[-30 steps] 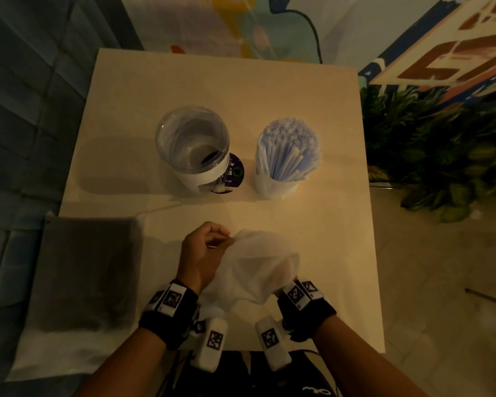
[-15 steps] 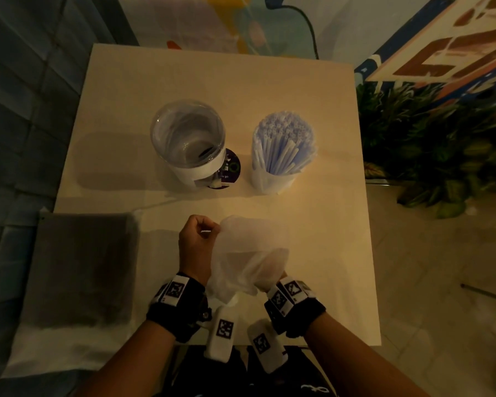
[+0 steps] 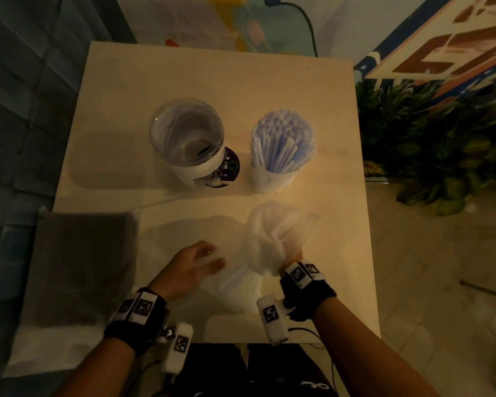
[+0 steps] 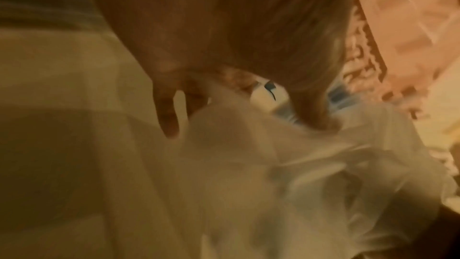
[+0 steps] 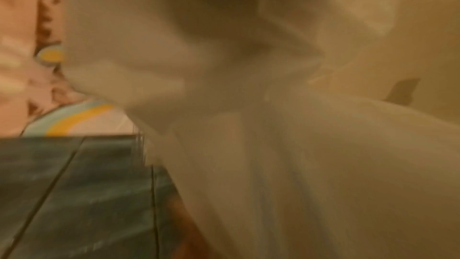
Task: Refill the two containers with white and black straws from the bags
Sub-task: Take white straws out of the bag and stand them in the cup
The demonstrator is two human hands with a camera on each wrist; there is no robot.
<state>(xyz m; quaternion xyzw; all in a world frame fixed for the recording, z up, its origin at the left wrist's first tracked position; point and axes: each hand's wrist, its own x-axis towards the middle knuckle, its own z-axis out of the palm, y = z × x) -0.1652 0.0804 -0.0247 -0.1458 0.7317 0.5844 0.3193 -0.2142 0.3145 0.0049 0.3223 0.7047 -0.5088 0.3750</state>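
Right hand [image 3: 294,257] bunches an empty white plastic bag [image 3: 272,242] above the table [image 3: 212,81]; left hand [image 3: 189,267] hovers beside it, fingers loose.

Behind stand a clear empty container [image 3: 188,138] and a container of white straws [image 3: 282,144]; a dark bag [image 3: 80,267] lies left.

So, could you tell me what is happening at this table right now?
A person is refilling straw holders. The right hand grips a crumpled, empty-looking white bag, while the left hand hovers open beside it. The right container is full of white straws; the clear container looks empty.
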